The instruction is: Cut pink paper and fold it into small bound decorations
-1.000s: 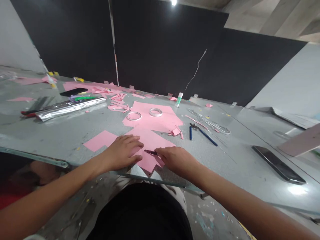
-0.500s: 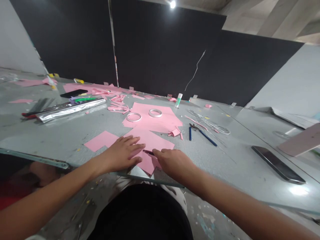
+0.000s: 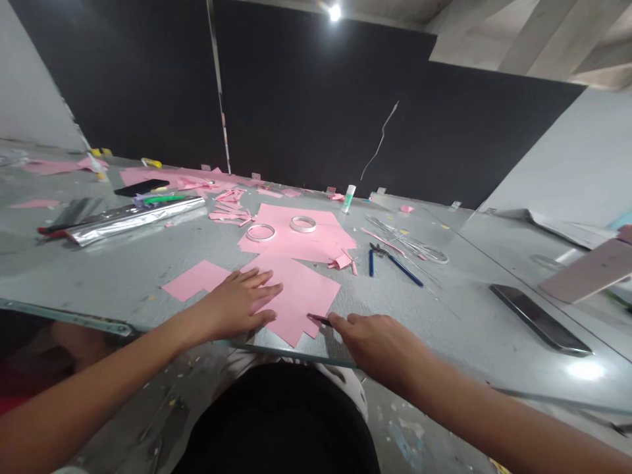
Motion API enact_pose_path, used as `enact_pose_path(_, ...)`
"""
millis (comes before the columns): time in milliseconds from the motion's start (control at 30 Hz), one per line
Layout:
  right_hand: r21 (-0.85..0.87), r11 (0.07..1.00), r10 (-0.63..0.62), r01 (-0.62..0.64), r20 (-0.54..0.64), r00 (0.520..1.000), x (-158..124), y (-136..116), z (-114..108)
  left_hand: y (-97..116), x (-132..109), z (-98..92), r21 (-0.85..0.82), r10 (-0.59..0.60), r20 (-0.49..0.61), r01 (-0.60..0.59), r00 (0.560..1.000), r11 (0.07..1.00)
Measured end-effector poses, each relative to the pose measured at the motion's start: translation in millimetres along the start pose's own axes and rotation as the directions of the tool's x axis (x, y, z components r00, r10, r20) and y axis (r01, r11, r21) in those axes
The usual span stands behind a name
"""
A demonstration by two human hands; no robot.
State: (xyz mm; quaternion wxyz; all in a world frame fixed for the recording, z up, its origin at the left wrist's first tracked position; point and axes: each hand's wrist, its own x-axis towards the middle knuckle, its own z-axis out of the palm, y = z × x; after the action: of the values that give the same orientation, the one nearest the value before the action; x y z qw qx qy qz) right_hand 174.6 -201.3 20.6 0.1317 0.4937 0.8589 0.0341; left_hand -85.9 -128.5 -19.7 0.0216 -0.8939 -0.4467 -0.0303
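Observation:
My left hand lies flat with fingers spread on a pink paper sheet near the front edge of the grey table, pressing it down. My right hand is closed around a small dark cutting tool, whose tip touches the lower right edge of that sheet. A second pink piece lies just left of my left hand.
Two tape rings rest on a larger pink sheet behind. A blue pen, pliers and wire lie right of it, a glue stick farther back, a phone at right, a foil roll and pink scraps at left.
My right hand has drawn the tool back toward me and to the right, from the middle of the sheet to its lower right edge. My left hand has stayed pressed on the paper.

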Motion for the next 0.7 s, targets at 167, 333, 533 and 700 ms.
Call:
enact_pose_path(167,0.096,0.994,0.042,-0.042,0.009,0.999,-29.1,22.8,3.3,-0.1,-1.8,-1.6,-0.019,0.004,-0.015,-0.005,1.0,1.0)
enact_pose_path(333,0.303,0.949,0.163,-0.09,-0.224,0.961,-16.6,36.1,-4.2,2.8,1.0,-5.2,-0.039,0.014,0.057,-0.012,0.998,0.999)
enact_pose_path(533,0.34,0.93,0.234,-0.142,-0.248,0.94,41.2,16.8,4.6,10.2,5.1,-6.7,-0.101,0.096,0.076,-0.088,0.992,0.991)
enact_pose_path(700,0.315,0.94,0.212,-0.129,-0.243,0.947,48.7,20.1,28.2,-14.6,-5.2,-10.3,-0.061,-0.04,0.104,0.046,0.994,0.997)
